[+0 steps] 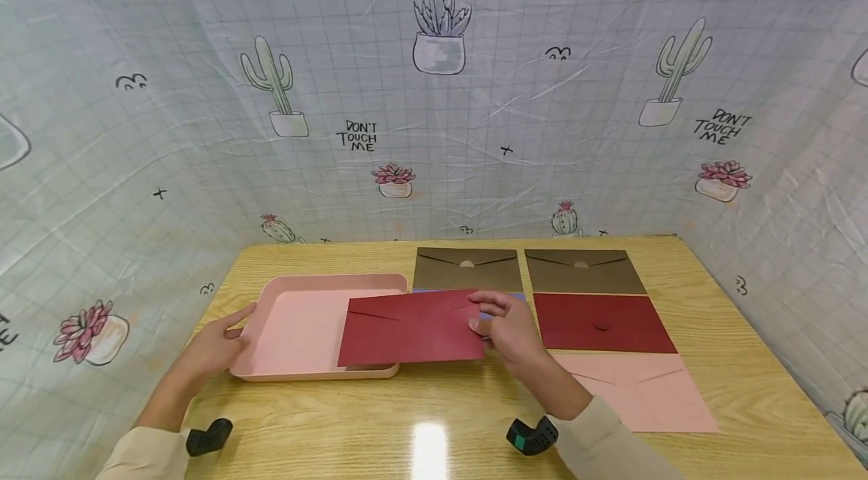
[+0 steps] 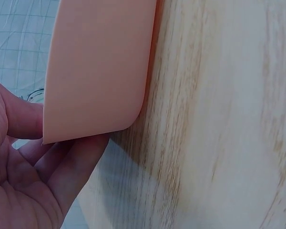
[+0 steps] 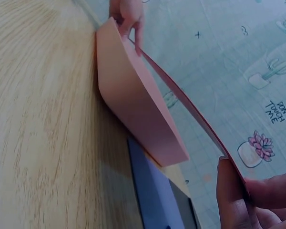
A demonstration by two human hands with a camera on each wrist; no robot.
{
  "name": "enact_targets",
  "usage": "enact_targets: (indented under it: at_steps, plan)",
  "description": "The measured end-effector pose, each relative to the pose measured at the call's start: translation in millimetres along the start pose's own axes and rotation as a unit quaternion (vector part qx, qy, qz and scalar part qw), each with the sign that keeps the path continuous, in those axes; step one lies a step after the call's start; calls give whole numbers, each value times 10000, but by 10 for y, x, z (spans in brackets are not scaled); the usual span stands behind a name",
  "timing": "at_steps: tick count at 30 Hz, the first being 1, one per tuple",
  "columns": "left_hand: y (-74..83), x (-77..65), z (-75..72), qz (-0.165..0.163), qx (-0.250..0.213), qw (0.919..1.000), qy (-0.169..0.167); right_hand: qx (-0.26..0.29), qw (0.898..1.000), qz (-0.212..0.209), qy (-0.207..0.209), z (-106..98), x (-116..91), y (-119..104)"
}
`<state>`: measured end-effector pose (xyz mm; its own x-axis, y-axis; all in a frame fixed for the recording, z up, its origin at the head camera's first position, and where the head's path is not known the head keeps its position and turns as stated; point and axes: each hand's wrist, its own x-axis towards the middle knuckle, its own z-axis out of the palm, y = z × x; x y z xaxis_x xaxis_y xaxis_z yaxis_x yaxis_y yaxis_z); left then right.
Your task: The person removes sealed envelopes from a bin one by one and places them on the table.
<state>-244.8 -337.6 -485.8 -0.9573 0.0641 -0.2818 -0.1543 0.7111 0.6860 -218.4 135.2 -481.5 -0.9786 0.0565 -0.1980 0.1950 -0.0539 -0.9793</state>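
My right hand [image 1: 505, 329] pinches a red envelope [image 1: 410, 329] by its right end, thumb on top and fingers beneath. The envelope is held above the table, and its left part overlaps the pink tray [image 1: 298, 325] in the head view. From the right wrist view, the envelope [image 3: 190, 107] shows edge-on, slightly bowed, over the tray's wall [image 3: 128, 95]. My left hand [image 1: 213, 344] grips the tray's left side; the left wrist view has the thumb at the rim and the fingers against the outer wall [image 2: 100, 71].
Right of the tray, envelopes lie in columns: two brown ones [image 1: 444, 276] [image 1: 583, 280] at the back, a dark red one [image 1: 603, 329] and a light pink one [image 1: 651, 397] nearer. A blue-purple envelope [image 3: 155, 191] lies partly hidden beside the tray. A patterned cloth [image 1: 475, 111] hangs behind.
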Motion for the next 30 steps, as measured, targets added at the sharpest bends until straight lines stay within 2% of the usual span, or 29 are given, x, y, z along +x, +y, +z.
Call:
enact_targets:
  at_steps: [8,30]
  plan:
    - [14,-8,1,41,-23,10000,-67,-55,10000,48,8,-94,-27,43]
    - [5,4,0,-20,87,10000,6,-29,9998,164,143,-232,-86,90]
